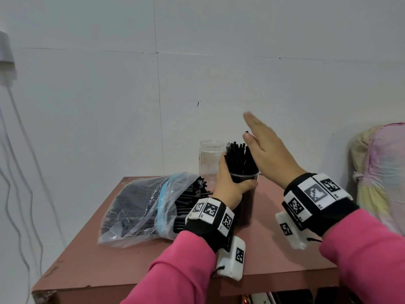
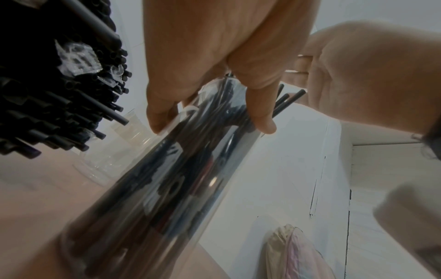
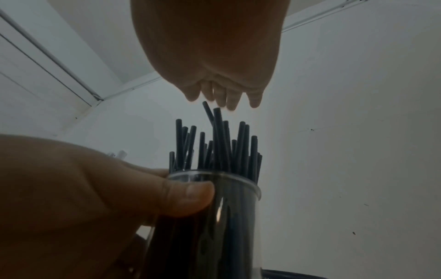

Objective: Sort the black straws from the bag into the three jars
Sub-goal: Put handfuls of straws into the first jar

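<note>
We are gripping the slick, clear plastic jar (image 1: 243, 194) near its rim with our left hand (image 1: 230, 185), our right hand (image 1: 267, 148) hovering flat and empty over the light, stiff black straws (image 1: 240, 156).

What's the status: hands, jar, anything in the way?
Left hand grips full jar. Right hand flat over straws. Empty jar behind. Nothing blocking.

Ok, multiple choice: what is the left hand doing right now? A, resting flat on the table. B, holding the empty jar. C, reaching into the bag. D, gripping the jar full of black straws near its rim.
D: the left hand wraps around the straw-filled jar just below its rim, thumb in front, while the empty jar stands untouched behind.
</note>
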A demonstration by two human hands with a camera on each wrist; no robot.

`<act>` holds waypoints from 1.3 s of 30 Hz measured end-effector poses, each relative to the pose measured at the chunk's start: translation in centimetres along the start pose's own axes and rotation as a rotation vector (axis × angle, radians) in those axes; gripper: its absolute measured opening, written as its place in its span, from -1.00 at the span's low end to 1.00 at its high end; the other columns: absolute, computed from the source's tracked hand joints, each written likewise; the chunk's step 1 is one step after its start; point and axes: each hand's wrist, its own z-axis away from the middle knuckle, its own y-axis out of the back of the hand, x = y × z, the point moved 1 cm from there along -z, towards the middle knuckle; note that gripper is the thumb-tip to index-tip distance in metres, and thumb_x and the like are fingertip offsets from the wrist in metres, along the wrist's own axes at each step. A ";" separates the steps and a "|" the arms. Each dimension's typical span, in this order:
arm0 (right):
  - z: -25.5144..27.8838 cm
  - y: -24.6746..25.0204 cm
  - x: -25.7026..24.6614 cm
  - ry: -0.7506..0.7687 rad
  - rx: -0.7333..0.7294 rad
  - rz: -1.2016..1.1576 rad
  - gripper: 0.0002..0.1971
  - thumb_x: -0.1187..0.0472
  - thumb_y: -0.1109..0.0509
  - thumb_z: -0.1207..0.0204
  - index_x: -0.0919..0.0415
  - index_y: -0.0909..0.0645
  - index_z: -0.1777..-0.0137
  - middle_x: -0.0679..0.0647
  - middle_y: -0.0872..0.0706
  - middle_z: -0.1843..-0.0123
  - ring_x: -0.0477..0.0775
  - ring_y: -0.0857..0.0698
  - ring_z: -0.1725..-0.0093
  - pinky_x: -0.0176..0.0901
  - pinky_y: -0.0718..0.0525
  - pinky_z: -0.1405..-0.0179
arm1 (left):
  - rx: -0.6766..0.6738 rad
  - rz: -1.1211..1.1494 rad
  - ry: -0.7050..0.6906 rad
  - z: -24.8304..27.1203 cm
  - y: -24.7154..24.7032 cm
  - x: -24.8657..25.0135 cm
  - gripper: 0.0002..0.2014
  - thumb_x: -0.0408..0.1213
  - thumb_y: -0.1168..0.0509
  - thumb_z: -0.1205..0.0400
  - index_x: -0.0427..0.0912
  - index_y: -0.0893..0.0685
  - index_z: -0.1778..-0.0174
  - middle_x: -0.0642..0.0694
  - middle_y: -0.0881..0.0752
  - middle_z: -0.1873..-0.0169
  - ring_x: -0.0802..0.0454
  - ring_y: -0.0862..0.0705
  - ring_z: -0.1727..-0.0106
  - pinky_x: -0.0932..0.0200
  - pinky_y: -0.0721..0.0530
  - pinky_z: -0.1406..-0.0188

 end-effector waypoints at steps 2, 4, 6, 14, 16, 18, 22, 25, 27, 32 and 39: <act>0.1 -0.4 0.4 -0.037 -0.038 0.043 -0.60 0.18 -0.09 -0.76 0.01 -0.41 -0.56 -0.05 -0.61 -0.44 -0.08 -0.41 -0.50 -0.15 0.06 -0.66 | 0.000 0.000 0.008 0.1 -0.1 0.1 -0.08 -0.27 -0.55 -0.30 0.00 -0.24 -0.55 -0.05 -0.61 -0.30 0.01 -0.62 -0.31 -0.10 -0.60 -0.35; 0.3 -0.3 0.5 -0.073 0.057 -0.073 -0.70 0.17 -0.23 -0.70 -0.02 -0.61 -0.37 -0.07 -0.77 -0.19 -0.03 -0.57 -0.29 0.00 -0.29 -0.58 | 0.008 -0.004 0.017 0.2 -0.1 0.1 -0.06 -0.26 -0.54 -0.28 -0.01 -0.23 -0.56 -0.07 -0.60 -0.32 0.00 -0.61 -0.32 -0.10 -0.59 -0.37; 0.4 0.1 0.3 -0.104 0.225 -0.268 -0.83 0.16 -0.38 -0.60 -0.06 -0.69 -0.14 -0.10 -0.79 -0.02 -0.11 -0.69 -0.12 -0.05 -0.60 -0.29 | 0.015 -0.003 0.015 0.2 -0.1 0.1 -0.09 -0.34 -0.55 -0.33 -0.03 -0.23 -0.56 -0.05 -0.58 -0.34 0.03 -0.58 -0.36 -0.03 -0.55 -0.41; 0.3 0.0 1.3 -0.241 0.261 -0.271 -0.88 0.11 -0.51 -0.46 -0.04 -0.61 0.10 -0.06 -0.76 0.27 -0.12 -0.70 0.24 -0.22 -0.62 0.19 | 0.014 -0.013 0.025 0.2 0.0 0.2 -0.13 -0.47 -0.52 -0.43 -0.05 -0.21 -0.58 -0.05 -0.57 -0.34 0.04 -0.57 -0.36 0.05 -0.55 -0.39; 0.2 -0.5 2.0 -0.229 0.193 -0.153 -0.90 0.02 -0.52 -0.44 -0.04 -0.67 0.22 -0.11 -0.75 0.30 -0.09 -0.70 0.22 -0.10 -0.63 0.05 | 0.010 -0.011 0.029 0.2 0.0 0.1 -0.11 -0.45 -0.53 -0.42 -0.04 -0.20 -0.59 -0.07 -0.57 -0.34 0.02 -0.58 -0.35 0.00 -0.57 -0.37; 0.0 -0.9 2.4 -0.161 0.168 0.058 -0.77 -0.11 -0.45 -0.48 -0.02 -0.71 0.32 -0.15 -0.72 0.36 -0.02 -0.69 0.18 0.05 -0.52 -0.18 | 0.005 -0.017 0.030 0.2 0.0 0.1 -0.11 -0.44 -0.53 -0.42 -0.03 -0.20 -0.59 -0.09 -0.57 -0.34 0.01 -0.58 -0.35 -0.02 -0.59 -0.36; -0.1 -0.7 2.3 -0.077 0.265 0.104 -0.52 -0.20 -0.12 -0.64 0.09 -0.77 -0.06 0.04 -0.75 -0.19 0.10 -0.57 -0.31 0.11 -0.38 -0.38 | 0.012 -0.037 0.023 0.3 0.0 0.3 -0.12 -0.40 -0.55 -0.42 -0.04 -0.20 -0.58 -0.03 -0.54 -0.37 0.05 -0.54 -0.39 0.02 -0.53 -0.42; 0.3 -1.1 1.5 0.007 0.117 0.067 -0.41 -0.28 -0.03 -0.62 -0.11 -0.33 -0.60 -0.03 -0.23 -0.68 0.00 -0.14 -0.66 0.18 0.00 -0.65 | 0.006 -0.046 0.021 0.4 0.0 0.6 -0.21 -0.39 -0.53 -0.46 0.10 -0.25 -0.50 0.13 -0.55 -0.30 0.19 -0.56 -0.33 0.26 -0.56 -0.26; 0.6 -2.0 1.3 0.020 -0.045 0.227 -0.41 -0.27 -0.11 -0.63 -0.22 -0.16 -0.65 -0.13 -0.06 -0.73 -0.06 0.02 -0.70 0.22 0.18 -0.65 | -0.002 -0.043 0.020 0.5 -0.1 1.0 -0.22 -0.43 -0.49 -0.50 0.17 -0.22 -0.48 0.15 -0.51 -0.30 0.20 -0.55 -0.33 0.30 -0.56 -0.23; 0.3 -2.4 2.2 -0.068 -0.098 0.318 -0.54 0.19 -0.11 -0.70 -0.15 -0.37 -0.57 -0.18 -0.27 -0.67 -0.04 0.05 -0.71 0.32 0.32 -0.60 | -0.022 0.066 0.087 1.0 0.0 1.5 -0.06 -0.49 -0.51 -0.47 0.05 -0.10 -0.63 -0.02 -0.55 -0.38 0.11 -0.63 -0.31 0.12 -0.64 -0.29; 2.1 -1.2 2.1 0.031 0.204 0.147 -0.63 0.04 -0.28 -0.65 -0.03 -0.55 -0.45 -0.07 -0.49 -0.45 -0.01 -0.27 -0.54 0.22 -0.16 -0.61 | -0.034 0.017 0.238 2.5 0.5 2.6 0.20 -0.60 -0.47 -0.42 0.03 0.30 -0.68 0.08 -0.34 -0.43 0.10 -0.43 -0.37 0.15 -0.56 -0.30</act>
